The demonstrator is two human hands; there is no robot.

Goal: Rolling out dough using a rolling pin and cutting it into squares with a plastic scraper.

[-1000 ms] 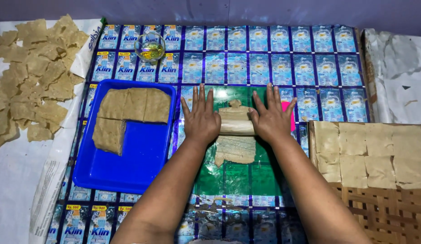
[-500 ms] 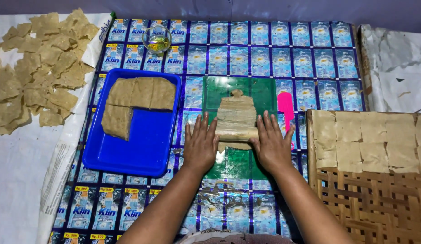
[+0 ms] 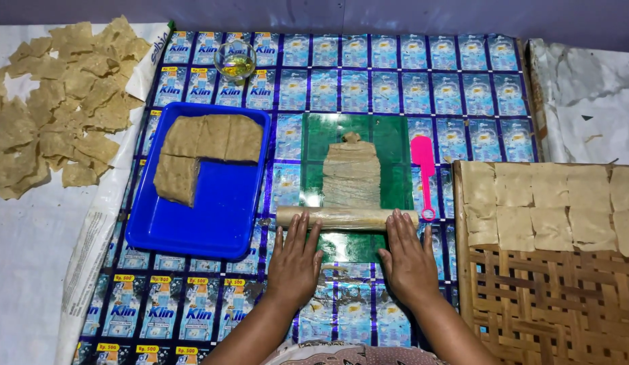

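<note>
The woven bamboo tray [image 3: 551, 297] runs off the right and bottom edges. The heap of dried pieces [image 3: 58, 108] is cut by the left edge. Both forearms leave at the bottom. The small glass's [image 3: 235, 61] contents are too small to tell.

Two hands, left hand [image 3: 295, 260] and right hand [image 3: 407, 260], one wooden rolling pin [image 3: 346, 217], one rolled dough strip [image 3: 352, 172], one green sheet [image 3: 389, 145], one pink spatula [image 3: 423, 174], one blue tray [image 3: 216, 209], one small glass bowl [image 3: 235, 59], one woven bamboo rack [image 3: 558, 297].

Smooth wooden rolling pin [image 3: 346, 217], matt streaky dough sheet [image 3: 352, 174], glossy blue plastic tray [image 3: 213, 220], woven bamboo rack [image 3: 558, 290]
</note>
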